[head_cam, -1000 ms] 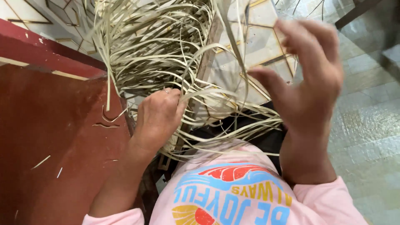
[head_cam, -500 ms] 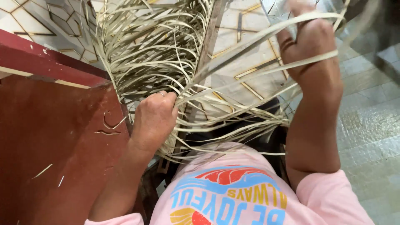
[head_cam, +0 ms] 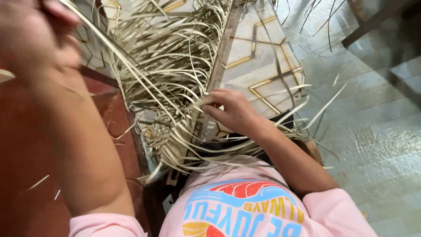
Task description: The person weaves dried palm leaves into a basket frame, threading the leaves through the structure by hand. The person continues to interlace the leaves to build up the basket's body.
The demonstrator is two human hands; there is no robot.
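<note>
Right hand (head_cam: 234,109) pinching strip ends at woven mat (head_cam: 169,136) in lap beside tiled board (head_cam: 263,57) edge, left hand (head_cam: 37,37) raised upper-left, closed on long strip (head_cam: 131,72) running diagonally down toward right hand, nearer the weave.

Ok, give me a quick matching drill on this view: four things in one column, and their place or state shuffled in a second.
Things:
1. left hand
2. right hand
3. woven strip section
4. pink shirt

Places or states:
A. bottom edge of the view
B. raised at top left, gripping long pale strips
C. pinching a strip near the middle
D. plaited, below the loose strands

Pairs: 1-B, 2-C, 3-D, 4-A
</note>
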